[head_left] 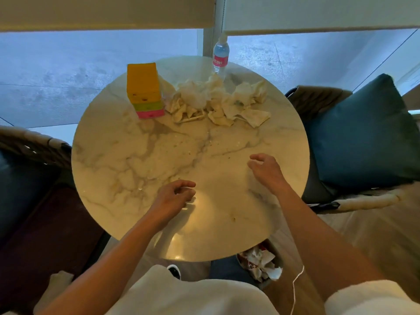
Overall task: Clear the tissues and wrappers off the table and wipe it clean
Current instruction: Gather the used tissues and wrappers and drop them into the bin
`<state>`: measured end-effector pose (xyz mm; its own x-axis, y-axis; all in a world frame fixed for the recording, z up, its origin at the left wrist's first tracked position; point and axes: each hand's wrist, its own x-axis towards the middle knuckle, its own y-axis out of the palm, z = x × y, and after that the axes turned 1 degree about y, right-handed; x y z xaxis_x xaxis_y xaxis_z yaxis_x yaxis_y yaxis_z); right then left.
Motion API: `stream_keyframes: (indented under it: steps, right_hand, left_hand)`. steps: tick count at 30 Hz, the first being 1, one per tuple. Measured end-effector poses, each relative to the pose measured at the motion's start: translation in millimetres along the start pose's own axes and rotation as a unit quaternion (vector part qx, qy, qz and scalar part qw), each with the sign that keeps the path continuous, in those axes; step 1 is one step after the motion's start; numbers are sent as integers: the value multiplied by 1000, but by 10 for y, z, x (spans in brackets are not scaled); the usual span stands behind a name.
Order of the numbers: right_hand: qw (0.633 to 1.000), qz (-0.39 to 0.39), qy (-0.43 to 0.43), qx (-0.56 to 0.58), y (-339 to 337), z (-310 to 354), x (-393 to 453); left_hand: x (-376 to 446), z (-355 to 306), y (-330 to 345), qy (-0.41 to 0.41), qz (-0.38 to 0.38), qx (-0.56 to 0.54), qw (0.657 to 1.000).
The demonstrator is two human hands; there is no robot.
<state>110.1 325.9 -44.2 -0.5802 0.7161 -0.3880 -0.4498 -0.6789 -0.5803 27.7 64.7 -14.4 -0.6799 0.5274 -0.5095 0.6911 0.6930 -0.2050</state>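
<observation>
A round marble table [118, 169] fills the middle of the view. A heap of crumpled white tissues and wrappers [218, 101] lies on its far half. My left hand [175, 198] hovers over the near part of the tabletop, fingers curled loosely and holding nothing. My right hand [266, 169] is further right and a little further out, fingers apart and empty, well short of the tissues. Small crumbs and wet spots dot the marble between my hands and the heap.
A yellow, green and pink box [144, 89] stands left of the heap. A water bottle [220, 55] stands at the far edge. A bin with crumpled tissues [261, 264] sits on the floor by my knees. Chairs flank the table, the right one holding a teal cushion [361, 137].
</observation>
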Motion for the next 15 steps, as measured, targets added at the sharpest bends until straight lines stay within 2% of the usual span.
stream_keyframes:
  steps: [4, 7, 11, 15]
  right_hand:
    - [988, 30, -71, -134, -106, 111, 677]
    - [981, 48, -92, -164, -221, 178, 1174]
    - [951, 71, -116, -278, -307, 203, 1613]
    - [947, 15, -182, -264, -291, 220, 1633]
  left_hand:
    - [373, -324, 188, -6, -25, 6, 1000]
    - [660, -583, 325, -8, -34, 19, 999]
    - [988, -832, 486, -28, -45, 26, 998]
    - [1202, -1015, 614, -32, -53, 34, 997]
